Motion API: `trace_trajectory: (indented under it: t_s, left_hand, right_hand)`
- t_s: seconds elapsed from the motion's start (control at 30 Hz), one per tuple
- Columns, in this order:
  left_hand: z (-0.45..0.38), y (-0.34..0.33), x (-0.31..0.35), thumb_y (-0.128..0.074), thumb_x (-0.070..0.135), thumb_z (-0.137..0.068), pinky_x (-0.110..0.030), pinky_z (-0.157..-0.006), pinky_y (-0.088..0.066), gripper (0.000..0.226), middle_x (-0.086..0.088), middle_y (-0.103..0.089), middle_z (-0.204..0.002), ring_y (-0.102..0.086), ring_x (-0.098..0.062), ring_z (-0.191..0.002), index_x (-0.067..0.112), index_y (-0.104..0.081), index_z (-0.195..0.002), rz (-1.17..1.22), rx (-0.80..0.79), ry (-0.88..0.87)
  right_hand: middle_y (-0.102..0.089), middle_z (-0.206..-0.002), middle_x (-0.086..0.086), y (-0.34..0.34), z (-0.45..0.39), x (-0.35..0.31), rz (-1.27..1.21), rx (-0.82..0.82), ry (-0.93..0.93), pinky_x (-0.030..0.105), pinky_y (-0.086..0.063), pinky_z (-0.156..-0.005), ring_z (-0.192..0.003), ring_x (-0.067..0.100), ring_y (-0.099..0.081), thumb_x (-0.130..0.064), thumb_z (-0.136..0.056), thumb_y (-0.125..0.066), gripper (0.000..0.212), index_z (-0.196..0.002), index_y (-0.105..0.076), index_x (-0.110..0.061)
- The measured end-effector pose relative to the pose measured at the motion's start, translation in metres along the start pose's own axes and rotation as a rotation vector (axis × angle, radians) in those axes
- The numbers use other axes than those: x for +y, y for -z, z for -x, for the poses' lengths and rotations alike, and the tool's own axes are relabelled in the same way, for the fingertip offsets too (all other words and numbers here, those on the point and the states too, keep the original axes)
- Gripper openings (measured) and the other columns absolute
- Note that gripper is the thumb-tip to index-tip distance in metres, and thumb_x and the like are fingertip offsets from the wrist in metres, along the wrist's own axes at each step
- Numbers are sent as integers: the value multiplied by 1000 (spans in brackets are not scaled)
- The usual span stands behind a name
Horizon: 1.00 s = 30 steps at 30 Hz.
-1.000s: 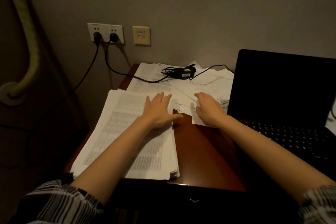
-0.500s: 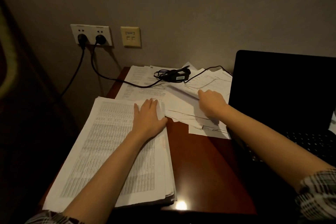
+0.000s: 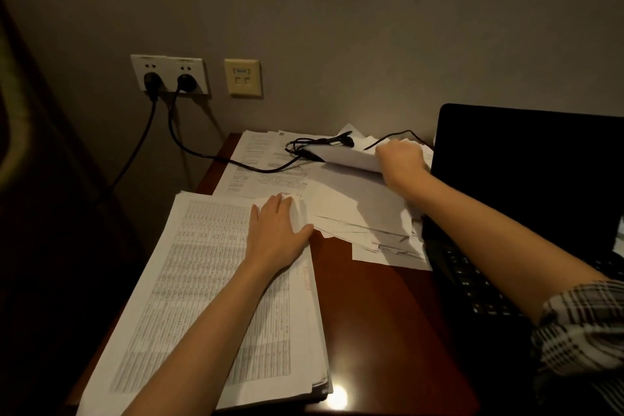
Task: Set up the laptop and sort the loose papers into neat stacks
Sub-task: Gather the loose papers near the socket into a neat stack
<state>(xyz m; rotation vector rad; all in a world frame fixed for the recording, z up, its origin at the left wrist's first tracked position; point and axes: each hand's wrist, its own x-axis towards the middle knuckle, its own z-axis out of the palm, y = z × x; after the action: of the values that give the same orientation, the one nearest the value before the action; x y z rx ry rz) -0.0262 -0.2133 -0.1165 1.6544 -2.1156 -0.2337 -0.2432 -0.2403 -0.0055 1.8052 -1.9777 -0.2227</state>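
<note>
A thick stack of printed table sheets point(image 3: 209, 297) lies on the left of the dark wooden desk point(image 3: 374, 324). My left hand point(image 3: 275, 233) rests flat on the stack's far right corner, fingers straight. Loose white papers point(image 3: 358, 216) are spread at the back of the desk. My right hand point(image 3: 400, 159) grips the edge of a loose sheet point(image 3: 344, 157) and lifts it, curled, off the pile near the charger cable. An open black laptop point(image 3: 526, 186) with a dark screen stands at the right, its keyboard partly under my right forearm.
A black charger and coiled cable point(image 3: 317, 143) lie on the papers at the back, running to a wall socket point(image 3: 169, 76) with two plugs. A beige data port point(image 3: 243, 77) is beside it. The wall is close behind the desk.
My right hand moved back toward the wall and lifted the edge of a loose sheet. My left hand stayed flat on the stack. The camera shifted slightly.
</note>
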Motion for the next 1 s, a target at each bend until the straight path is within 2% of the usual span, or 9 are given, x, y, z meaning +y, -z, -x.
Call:
trace_trajectory:
  t_s: [0.1,0.23,0.37,0.43,0.57,0.7,0.8,0.87,1.0]
  left_hand:
    - [0,1,0,-44,58,-91,-44,-118,-13,67,-1,-31,-154,-27,-20,-141,21,-33,-145,184,30,48]
    - [7,30,10,-41,47,-98,-34,-95,-40,48,-4,-48,-139,-49,-16,-115,17,-48,-135,957,34,300]
    - [0,79,-12,-35,69,-89,-50,-100,-45,83,-29,-52,-131,-56,-41,-116,-2,-43,-131,1965,-332,549]
    - [2,101,-21,-37,77,-81,-59,-95,-44,99,-38,-48,-129,-51,-51,-118,-9,-38,-128,2140,-540,519]
    - [9,131,-30,-41,79,-80,-63,-102,-36,106,-35,-28,-146,-33,-53,-131,-4,-26,-145,2258,-811,259]
    - [17,144,-63,-59,69,-77,-47,-91,-51,96,-20,-55,-130,-62,-36,-109,7,-34,-146,2012,-653,515]
    - [38,140,-72,-68,41,-75,-40,-73,-57,55,-17,-68,-106,-69,-32,-88,5,-66,-117,1705,-523,617]
    - [54,133,-70,-66,24,-76,-43,-68,-58,43,-19,-70,-99,-70,-34,-83,5,-63,-115,1474,-565,704]
    - [65,125,-74,-51,-4,-90,-50,-84,-54,40,-18,-61,-116,-61,-34,-100,8,-48,-127,1076,-516,639]
  right_hand:
    - [-64,-110,17,40,-10,23,-64,114,-71,37,-49,-78,-102,36,-62,1,-84,-58,28,-111,-63,-5]
    - [-64,-107,21,87,1,30,-162,293,-86,39,-48,-76,-100,40,-62,2,-85,-53,26,-108,-62,-4]
    - [-64,-59,10,109,34,7,-106,608,17,23,-39,-43,-51,29,-64,-4,-48,-80,26,-66,-62,-10]
    - [-51,-43,1,115,55,-4,-107,839,101,14,-22,-41,-32,23,-51,-6,-38,-76,28,-53,-54,-15]
    - [-58,-59,4,92,93,-28,-279,1091,326,23,-33,-36,-44,22,-55,3,-78,-48,24,-86,-68,-8]
    - [-72,-89,10,45,133,-45,-407,1053,606,33,-53,-46,-66,23,-68,-8,-89,-60,20,-106,-69,-2]
    - [-72,-92,11,10,164,-60,-468,868,753,31,-55,-46,-70,23,-70,-14,-88,-63,24,-108,-68,-1]
    - [-72,-97,8,-3,179,-67,-494,643,841,29,-55,-47,-76,21,-70,-21,-85,-63,33,-113,-66,-6]
    - [-55,-125,-12,-3,193,-67,-747,-25,751,27,-44,-91,-117,9,-50,-52,-91,-41,48,-132,-52,-31]
